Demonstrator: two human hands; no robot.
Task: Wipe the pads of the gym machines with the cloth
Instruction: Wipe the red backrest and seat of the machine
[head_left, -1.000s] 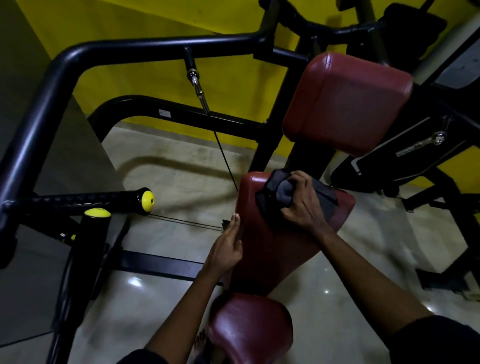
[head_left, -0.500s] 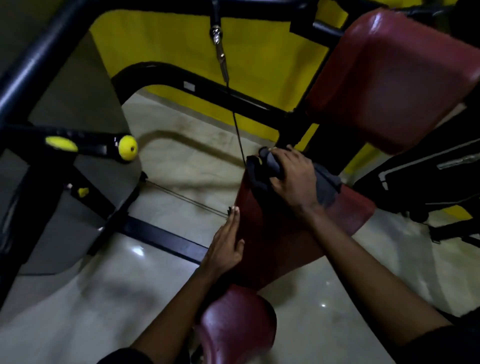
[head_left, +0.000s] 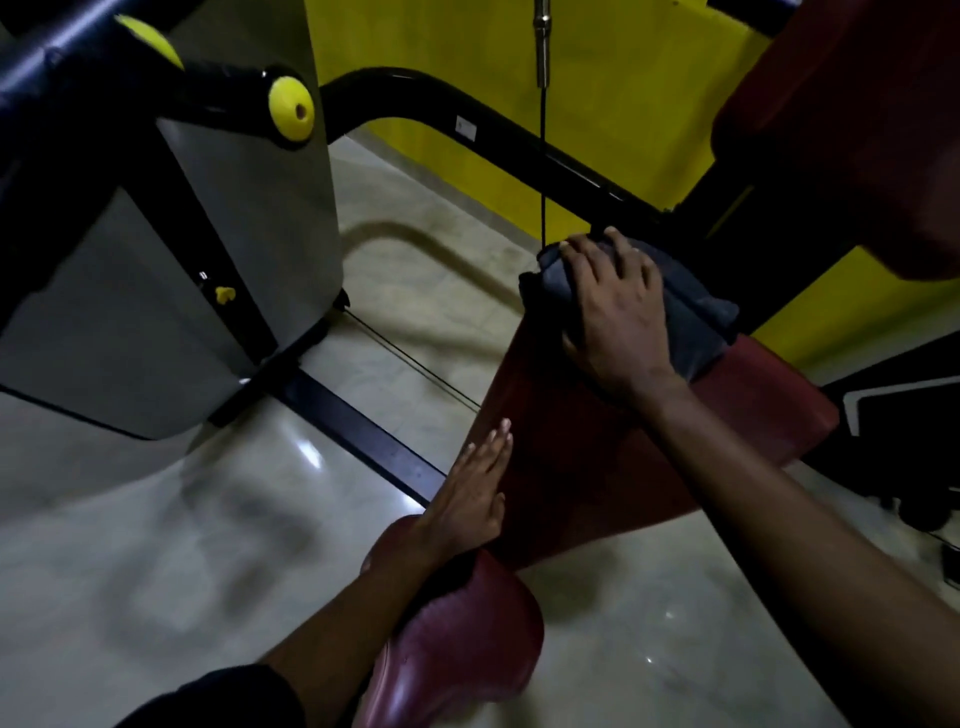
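A dark grey cloth (head_left: 693, 306) lies bunched on the far end of a dark red seat pad (head_left: 597, 467). My right hand (head_left: 618, 317) covers the cloth and presses it onto the pad, fingers curving over its far edge. My left hand (head_left: 472, 493) lies flat with straight fingers against the pad's left side and holds nothing. A second red pad (head_left: 457, 639), rounded, sits right below me under my left forearm. A large red back pad (head_left: 841, 130) hangs at the upper right.
A grey weight-stack cover (head_left: 171, 291) stands at left, with a black handle ending in a yellow cap (head_left: 291, 108) above it. A thin cable (head_left: 542, 156) drops just left of the cloth. A black frame bar (head_left: 363, 431) crosses the pale shiny floor; the wall (head_left: 467, 41) behind is yellow.
The view has closed in and swung left. My right hand has pushed the cloth a little farther along the seat pad's far end and flattened over it. My left hand stays on the pad's side.
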